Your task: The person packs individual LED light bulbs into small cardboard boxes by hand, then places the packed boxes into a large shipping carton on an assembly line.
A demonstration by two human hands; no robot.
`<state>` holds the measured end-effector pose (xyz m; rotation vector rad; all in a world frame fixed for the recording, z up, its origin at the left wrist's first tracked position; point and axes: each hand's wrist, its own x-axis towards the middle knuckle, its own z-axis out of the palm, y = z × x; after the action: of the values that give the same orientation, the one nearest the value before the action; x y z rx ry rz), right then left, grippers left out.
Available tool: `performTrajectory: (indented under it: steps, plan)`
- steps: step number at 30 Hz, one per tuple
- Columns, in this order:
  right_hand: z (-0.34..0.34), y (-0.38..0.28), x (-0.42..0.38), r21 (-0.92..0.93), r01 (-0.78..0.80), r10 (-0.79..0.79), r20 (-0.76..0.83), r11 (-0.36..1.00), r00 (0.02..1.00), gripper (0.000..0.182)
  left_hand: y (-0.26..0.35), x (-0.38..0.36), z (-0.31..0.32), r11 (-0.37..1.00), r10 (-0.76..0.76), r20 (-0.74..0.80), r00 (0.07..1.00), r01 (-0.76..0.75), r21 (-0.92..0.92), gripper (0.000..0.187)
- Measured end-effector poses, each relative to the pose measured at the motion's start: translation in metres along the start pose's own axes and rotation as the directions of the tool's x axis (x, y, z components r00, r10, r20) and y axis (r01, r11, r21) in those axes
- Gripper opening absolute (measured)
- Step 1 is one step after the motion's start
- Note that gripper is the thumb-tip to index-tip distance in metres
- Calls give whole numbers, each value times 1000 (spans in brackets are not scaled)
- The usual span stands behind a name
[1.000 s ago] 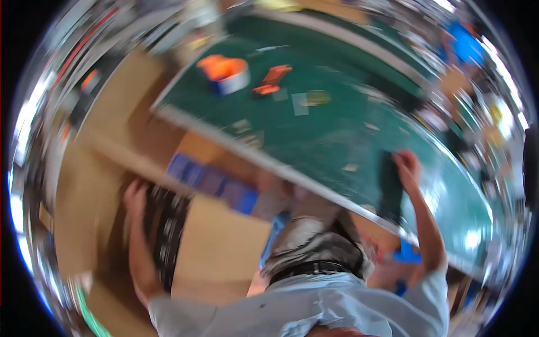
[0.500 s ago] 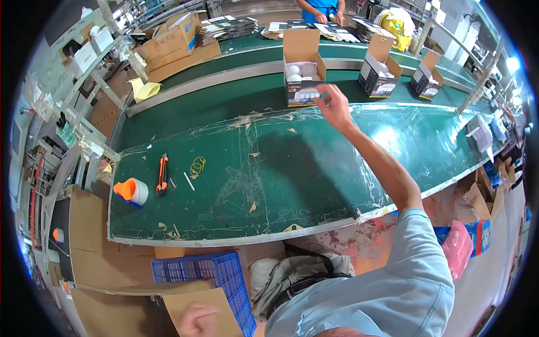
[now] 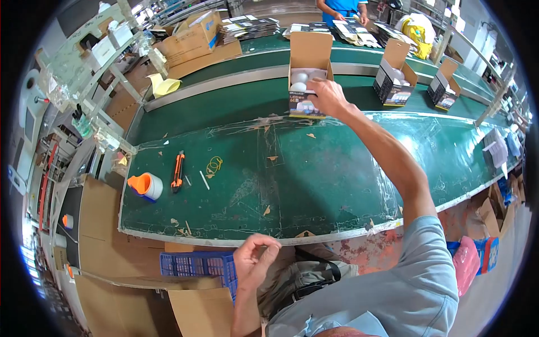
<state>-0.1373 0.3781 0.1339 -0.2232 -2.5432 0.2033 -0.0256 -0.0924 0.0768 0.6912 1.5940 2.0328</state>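
A printed cardboard box [image 3: 306, 106] stands on the green conveyor with its lid flap raised and white light bulbs [image 3: 299, 83] inside. My right hand [image 3: 328, 96] is at its front right edge, fingers bent over the wall. Some of those fingertips are hidden. Over the near edge of the workbench, my left hand [image 3: 255, 261] is raised with its fingers curled toward the thumb; nothing shows in it.
Two more open bulb boxes [image 3: 394, 84] [image 3: 443, 92] stand to the right. On the bench [image 3: 314, 185] lie an orange utility knife [image 3: 178, 172], a tape roll [image 3: 147, 186] and yellow rubber bands [image 3: 214, 166]. An open carton [image 3: 202, 309] and blue crate [image 3: 196, 267] sit below. A person [image 3: 342, 10] works opposite.
My left hand has risen from above the carton to the bench edge. My right hand has come down onto the front box. The whole view has shifted slightly.
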Motion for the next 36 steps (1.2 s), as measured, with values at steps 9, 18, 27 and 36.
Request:
performTrajectory:
  steps: [9, 18, 27, 36]
  plan:
    - [-56, -166, -127, 212, 389, -428, 188, 897, 884, 18, -12, 85, -17, 978, 162, -206, 965, -130, 161, 83]
    - [-41, -179, -160, 146, 613, -629, 125, 777, 768, 22, -17, 113, 3, 960, 280, -112, 954, -278, 32, 90]
    - [-84, -128, -157, 357, 418, -319, -304, 836, 898, 16, -17, 134, -8, 982, 190, -232, 954, -187, 35, 70]
    - [11, -124, -118, 841, -537, 155, 540, -65, 827, 78, -23, 158, 24, 978, 150, -109, 983, -164, -132, 67]
